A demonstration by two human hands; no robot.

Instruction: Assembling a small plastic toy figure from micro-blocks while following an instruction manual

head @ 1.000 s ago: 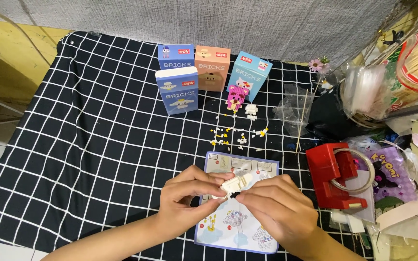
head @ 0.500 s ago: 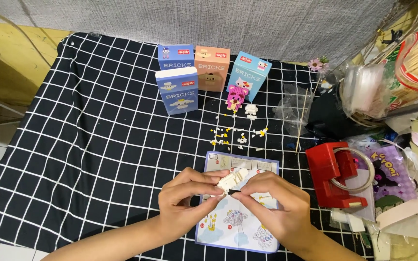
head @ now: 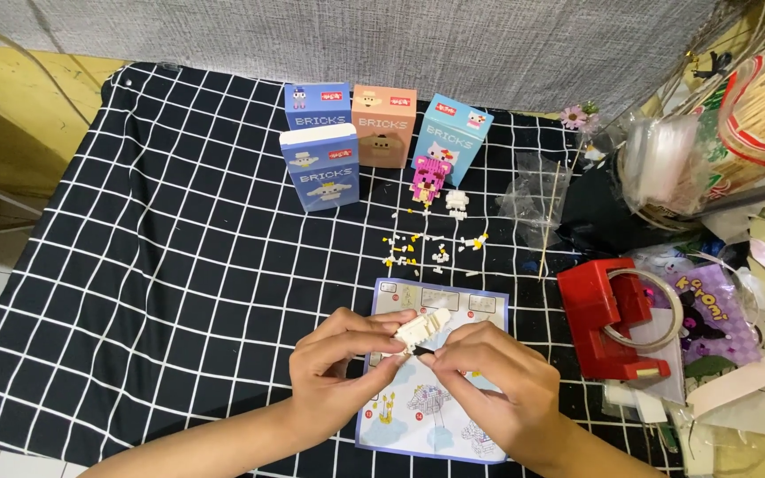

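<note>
Head view: I am pinching the white brick piece (head: pixel 421 329) between my left hand (head: pixel 344 365) and right hand (head: pixel 495 382), keeping it above the instruction sheet (head: pixel 400 416) so the diagrams stay readable.

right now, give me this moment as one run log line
left hand: holds white brick piece | right hand: fingertips at piece's lower end | under hands: instruction sheet | behind: loose bricks, four boxes
</note>
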